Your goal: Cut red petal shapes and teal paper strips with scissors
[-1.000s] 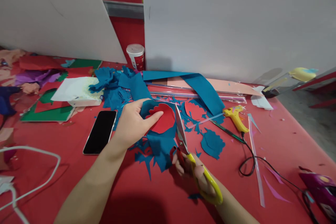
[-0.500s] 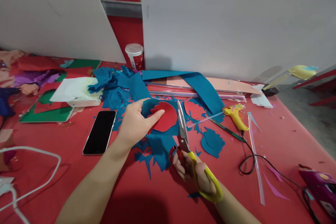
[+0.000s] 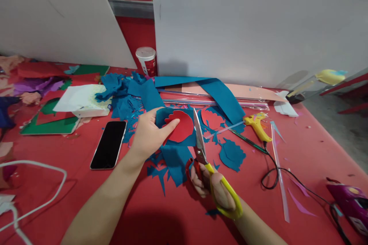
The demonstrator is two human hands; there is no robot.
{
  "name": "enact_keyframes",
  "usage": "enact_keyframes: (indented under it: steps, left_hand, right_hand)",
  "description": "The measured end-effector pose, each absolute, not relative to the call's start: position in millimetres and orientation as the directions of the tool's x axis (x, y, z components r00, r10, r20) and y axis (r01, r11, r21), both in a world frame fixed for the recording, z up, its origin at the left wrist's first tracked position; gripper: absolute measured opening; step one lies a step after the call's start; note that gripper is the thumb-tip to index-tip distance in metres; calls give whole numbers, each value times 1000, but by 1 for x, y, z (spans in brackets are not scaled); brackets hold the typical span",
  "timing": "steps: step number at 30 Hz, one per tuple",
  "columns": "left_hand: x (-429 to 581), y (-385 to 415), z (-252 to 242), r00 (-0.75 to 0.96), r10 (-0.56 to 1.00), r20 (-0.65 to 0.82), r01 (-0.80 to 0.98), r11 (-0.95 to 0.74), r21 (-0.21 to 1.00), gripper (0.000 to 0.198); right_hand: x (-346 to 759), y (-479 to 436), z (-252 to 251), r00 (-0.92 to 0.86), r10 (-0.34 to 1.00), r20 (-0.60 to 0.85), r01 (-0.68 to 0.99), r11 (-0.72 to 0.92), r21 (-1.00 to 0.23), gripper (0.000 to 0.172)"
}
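Observation:
My left hand (image 3: 151, 132) pinches a red scalloped paper piece (image 3: 182, 128) flat against a blue paper sheet (image 3: 188, 113), with the thumb on top. My right hand (image 3: 215, 189) grips scissors (image 3: 201, 149) with one yellow and one red handle. Their blades point away from me and lie at the right edge of the blue sheet, beside the red piece. Just right of the blades are another red scalloped piece (image 3: 212, 118) and blue scalloped cutouts (image 3: 232, 155). Below the held sheet, a blue strip (image 3: 176, 164) and blue scraps (image 3: 159, 176) lie on the table.
A phone (image 3: 108, 145) lies left of my hands, with a white cable (image 3: 61, 183) nearer me. Rightward are a yellow glue gun (image 3: 258, 126) with a black cord and a purple device (image 3: 349, 204). A lidded cup (image 3: 146, 61) stands at the back by white panels (image 3: 244, 23).
Very little differs. The view has shifted slightly, and the scissors stay at the sheet's right edge. My left hand keeps its hold on the papers.

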State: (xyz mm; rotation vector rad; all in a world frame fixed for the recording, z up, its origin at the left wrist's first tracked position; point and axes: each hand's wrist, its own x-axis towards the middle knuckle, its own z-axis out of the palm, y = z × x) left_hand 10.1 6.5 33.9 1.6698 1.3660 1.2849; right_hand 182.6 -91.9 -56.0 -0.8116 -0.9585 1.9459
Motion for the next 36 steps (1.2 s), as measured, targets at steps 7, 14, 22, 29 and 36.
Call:
enact_keyframes:
  steps: [7, 14, 22, 29, 36]
  left_hand:
    - [11, 7, 33, -15, 957, 291, 376, -264, 888, 10]
    - [11, 7, 31, -23, 961, 276, 372, -248, 894, 10]
    - [14, 7, 31, -28, 966, 258, 376, -229, 898, 10]
    - [15, 7, 30, -27, 967, 253, 371, -226, 901, 11]
    - [14, 7, 31, -32, 967, 253, 383, -222, 897, 12]
  right_hand:
    - [180, -91, -55, -468, 840, -274, -337, -457, -823, 66]
    - [181, -91, -58, -487, 830, -272, -351, -471, -809, 63]
    - [182, -92, -61, -536, 799, -271, -363, -508, -781, 63]
    - [182, -91, -60, -536, 800, -269, -353, -502, -790, 61]
    - [184, -92, -64, -519, 818, -248, -342, -464, -817, 59]
